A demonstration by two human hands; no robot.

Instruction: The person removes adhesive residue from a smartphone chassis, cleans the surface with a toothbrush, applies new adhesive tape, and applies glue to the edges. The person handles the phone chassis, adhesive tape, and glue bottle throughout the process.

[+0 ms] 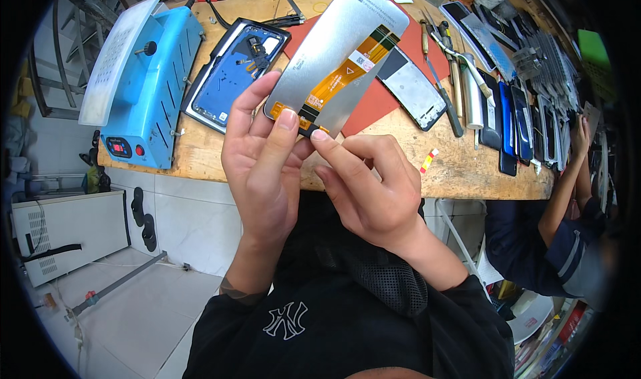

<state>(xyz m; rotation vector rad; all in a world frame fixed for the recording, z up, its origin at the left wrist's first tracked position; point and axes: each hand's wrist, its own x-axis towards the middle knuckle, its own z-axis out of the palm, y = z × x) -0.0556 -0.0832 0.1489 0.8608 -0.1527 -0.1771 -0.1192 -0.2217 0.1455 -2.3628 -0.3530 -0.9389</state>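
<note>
My left hand (pixel 267 155) grips a silver-backed phone screen (pixel 320 52) by its lower end, thumb in front and fingers behind. An orange flex cable (pixel 347 72) runs up the back of the screen, dark at both ends. At the screen's bottom edge, the fingertips of my right hand (pixel 374 185) press against the small connector end of the cable. What lies under that index fingertip is hidden. The screen is held tilted above the table's front edge, its top leaning right.
A blue machine (pixel 143 85) stands at the left. Beside it lies an opened phone frame (pixel 237 72). Right of the red mat (pixel 370 108) are a phone housing (pixel 412 88), tools (pixel 447 72) and rows of phones (pixel 511 122). A co-worker's arm (pixel 567 172) reaches in from the right.
</note>
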